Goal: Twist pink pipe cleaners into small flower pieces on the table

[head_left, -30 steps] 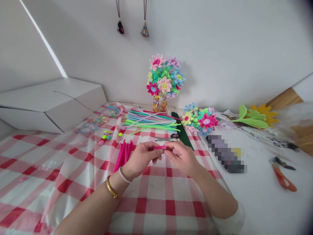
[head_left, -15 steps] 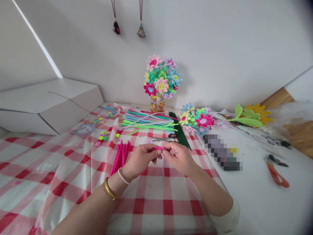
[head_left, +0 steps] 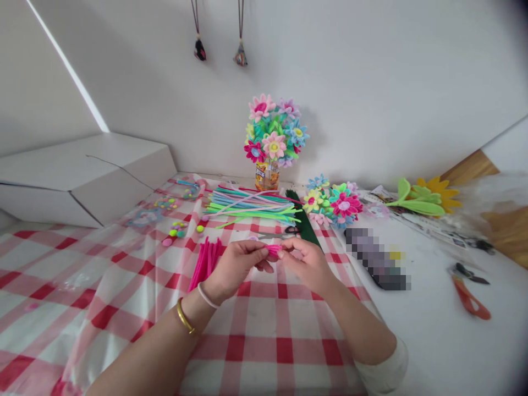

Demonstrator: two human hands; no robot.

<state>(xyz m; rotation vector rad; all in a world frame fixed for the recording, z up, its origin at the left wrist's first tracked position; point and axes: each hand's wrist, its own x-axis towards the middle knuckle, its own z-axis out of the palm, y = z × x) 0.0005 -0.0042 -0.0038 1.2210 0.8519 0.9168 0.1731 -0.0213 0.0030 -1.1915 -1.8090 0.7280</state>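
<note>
Between my two hands is a short, bent piece of hot-pink pipe cleaner [head_left: 273, 251], partly covered by the fingers. My left hand [head_left: 239, 268] pinches its left side with thumb and forefinger, and my right hand [head_left: 306, 265] pinches its right side. Left of my left wrist lies a bundle of hot-pink pipe cleaners [head_left: 205, 264]. Just beyond the fingers are scissors [head_left: 274, 235] with dark handles, partly hidden. Behind them a pile of pastel and green pipe cleaners [head_left: 251, 206] spreads sideways, beside dark green stems [head_left: 307, 225].
Fuzzy flowers stand in a jar [head_left: 267, 176] by the wall, and another flower bunch [head_left: 336, 203] lies to its right. Small coloured pompoms [head_left: 176, 230] sit at left, near a white box [head_left: 91, 176]. Orange-handled pliers [head_left: 470, 291] and a blurred dark object [head_left: 375, 261] lie at right.
The pink pipe cleaner shows more between my fingertips, now looking folded rather than a thin strip. My hands stay close together, and the view has shifted slightly.
</note>
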